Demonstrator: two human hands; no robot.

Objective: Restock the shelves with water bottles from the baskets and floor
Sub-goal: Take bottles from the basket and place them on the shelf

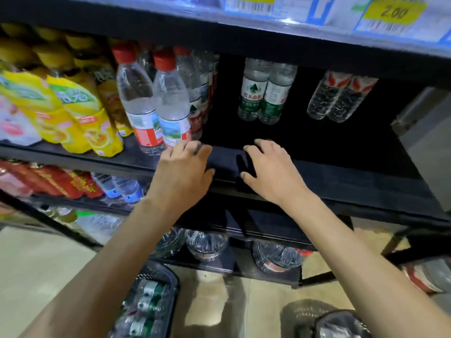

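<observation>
Both my hands hover at the front edge of the black middle shelf (341, 172), holding nothing. My left hand (181, 172) has its fingers loosely spread, its fingertips close to the base of the red-capped water bottles (156, 103). A gap of bare shelf lies between that hand and my right hand (271, 169), whose fingers are relaxed. At the back of the shelf stand two green-labelled water bottles (263, 93) and two red-patterned bottles (339, 98). A black basket (170, 284) with green-labelled bottles sits on the floor below my left arm.
Yellow juice bottles (73, 111) fill the shelf's left part. Lower shelves hold red packs (61, 184), small bottles (122, 189) and large water bottles (205, 242). A second basket (336, 323) sits at the bottom right. Price tags (393, 13) line the shelf above.
</observation>
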